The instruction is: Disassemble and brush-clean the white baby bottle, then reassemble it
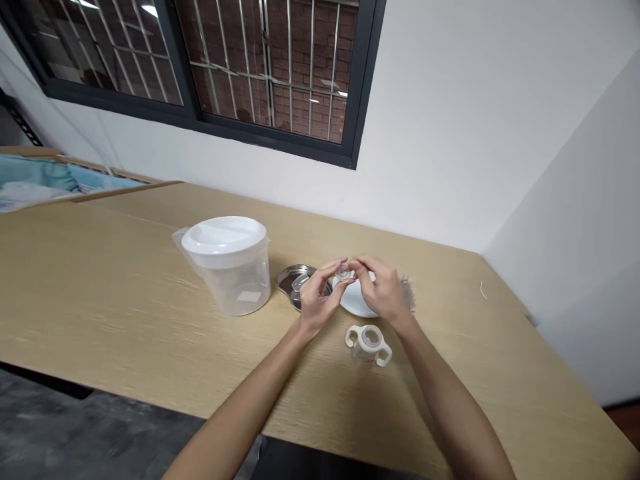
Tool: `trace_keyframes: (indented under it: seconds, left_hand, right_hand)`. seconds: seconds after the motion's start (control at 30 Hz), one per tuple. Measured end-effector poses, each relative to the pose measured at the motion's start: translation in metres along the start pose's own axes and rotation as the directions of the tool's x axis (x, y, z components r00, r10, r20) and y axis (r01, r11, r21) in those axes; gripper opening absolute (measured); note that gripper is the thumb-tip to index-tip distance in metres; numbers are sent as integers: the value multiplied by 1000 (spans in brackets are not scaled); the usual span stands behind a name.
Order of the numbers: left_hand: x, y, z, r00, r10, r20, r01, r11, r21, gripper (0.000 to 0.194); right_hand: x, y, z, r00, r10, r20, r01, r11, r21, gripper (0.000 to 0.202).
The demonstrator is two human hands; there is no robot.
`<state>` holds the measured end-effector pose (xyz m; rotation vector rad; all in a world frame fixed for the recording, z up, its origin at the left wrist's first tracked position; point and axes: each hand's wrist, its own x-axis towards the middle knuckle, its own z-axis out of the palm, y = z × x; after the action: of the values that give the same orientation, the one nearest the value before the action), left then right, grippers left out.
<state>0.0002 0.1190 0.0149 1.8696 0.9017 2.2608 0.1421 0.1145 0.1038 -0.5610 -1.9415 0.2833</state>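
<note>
My left hand (321, 295) pinches a small clear round piece (344, 271) between thumb and fingers. From the other side, my right hand (383, 285) has its bent fingertips against the same piece. Both hands are above a white plate (356, 301), which they partly cover. Just below them stands a small clear bottle (370, 341) with white handles on both sides and an open top. Behind my left hand lies a shiny metal tray (286, 281) with a clear plastic part (300, 283) in it.
A large translucent pitcher (233, 283) with a white lid stands left of the tray. Some grey bristly or fringed material (409, 293) shows beyond my right hand. A thin white strip (483, 289) lies at the right of the wooden table (125, 300). Walls bound its back and right.
</note>
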Motion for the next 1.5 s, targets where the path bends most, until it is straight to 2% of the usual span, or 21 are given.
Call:
trace_keyframes:
  seconds: [0.1, 0.2, 0.33, 0.5, 0.6, 0.67, 0.73, 0.83, 0.93, 1.07, 1.2, 1.3, 1.5]
  left_hand:
    - [1, -2, -1, 1000, 12, 18, -13, 1000, 29, 35]
    - [2, -7, -3, 999, 10, 44, -12, 998, 55, 38]
    - [1, -8, -1, 988, 20, 150, -31, 997, 76, 42]
    - [3, -4, 0, 985, 81, 155, -104, 983, 148, 37]
    - [10, -3, -6, 987, 77, 139, -107, 970, 220, 32]
    - [17, -3, -12, 995, -8, 100, -17, 968, 249, 33]
    - [25, -4, -18, 989, -144, 43, 131, 967, 217, 37]
    - [34, -10, -28, 935, -353, 4, 351, 931, 104, 43]
    - [37, -19, -37, 854, -521, 14, 516, 849, 109, 43]
    - [35, -35, -43, 736, -677, 7, 665, 725, 181, 48]
    - [29, -51, -46, 632, -772, -67, 765, 608, 212, 51]
    - [24, -61, -49, 597, -796, -98, 791, 564, 236, 46]
    - [18, -71, -50, 575, -811, -113, 793, 517, 323, 41]
  right_hand:
    - [-1, 4, 6, 1000, -27, 2, 27, 1000, -2, 22]
    - [-1, 1, 0, 997, 0, -81, -2, 1000, -27, 22]
    - [2, -2, -17, 985, 67, -160, -69, 998, -4, 23]
    - [10, -9, -44, 960, 137, -244, -119, 989, 88, 27]
    - [16, -16, -68, 901, 128, -414, -76, 987, 142, 27]
    - [19, -18, -84, 842, 106, -530, -29, 988, 151, 25]
    - [21, -18, -99, 801, 86, -593, 4, 989, 150, 23]
    - [21, -13, -113, 766, 57, -641, 58, 986, 157, 20]
    - [19, -10, -121, 740, 33, -672, 88, 985, 145, 17]
    - [19, -11, -125, 740, 28, -672, 57, 993, 104, 17]
    - [19, -12, -125, 759, 16, -651, 55, 994, 89, 18]
    - [19, -12, -124, 761, 26, -648, 46, 995, 93, 20]
    - [18, -14, -128, 757, 34, -653, 37, 995, 95, 19]
